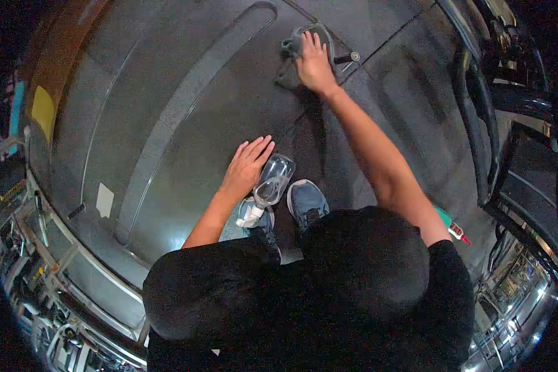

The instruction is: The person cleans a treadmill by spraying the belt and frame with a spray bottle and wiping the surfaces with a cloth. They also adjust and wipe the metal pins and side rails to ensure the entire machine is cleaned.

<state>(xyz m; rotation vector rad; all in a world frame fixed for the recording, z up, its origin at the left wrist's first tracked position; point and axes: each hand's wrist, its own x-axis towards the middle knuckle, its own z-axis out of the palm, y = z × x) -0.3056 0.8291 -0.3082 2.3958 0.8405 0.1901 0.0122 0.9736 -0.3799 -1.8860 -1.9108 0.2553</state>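
A crumpled dark grey cloth [288,71] lies bunched well beyond the grey sneaker [307,201], its middle flattened under the right hand [314,62]. A clear plastic spray bottle [274,177] lies on its side just left of that sneaker, beside the left hand [248,166]. Its white trigger head points back past the sneaker.

Dark grey ribbed panel [167,124] as floor; pale sticker [105,199] on it; yellow patch [42,110] left; metal racks [43,273] lower left; black frame [483,124] right; dim light.
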